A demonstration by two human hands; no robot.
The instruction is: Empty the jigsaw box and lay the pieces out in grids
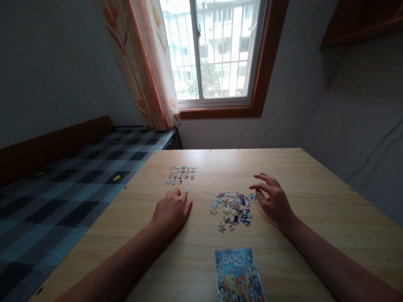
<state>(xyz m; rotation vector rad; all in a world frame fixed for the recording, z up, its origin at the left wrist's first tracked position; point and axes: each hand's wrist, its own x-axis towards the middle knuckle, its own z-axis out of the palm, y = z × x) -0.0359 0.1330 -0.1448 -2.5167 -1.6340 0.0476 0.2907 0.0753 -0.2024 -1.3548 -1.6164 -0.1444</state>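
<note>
My left hand (171, 209) rests low over the table, back up, its index fingertip at a small light-blue puzzle piece (187, 190). Its thumb is apart from the index finger; the other fingers bend down and their tips are hidden. To the right, my right hand (271, 197) is open, fingers spread, with its thumb beside a blue puzzle piece (253, 196). Between the hands lies a loose heap of puzzle pieces (233, 205), mixed white, blue and dark. Beyond my left hand, several puzzle pieces (181, 175) lie in rough rows.
A Bluey picture card or box (239, 277) lies at the near edge of view on the wooden table (252, 163). A bed with a checked cover (78, 180) stands left of the table. Behind are a curtain (145, 63) and a barred window (220, 54).
</note>
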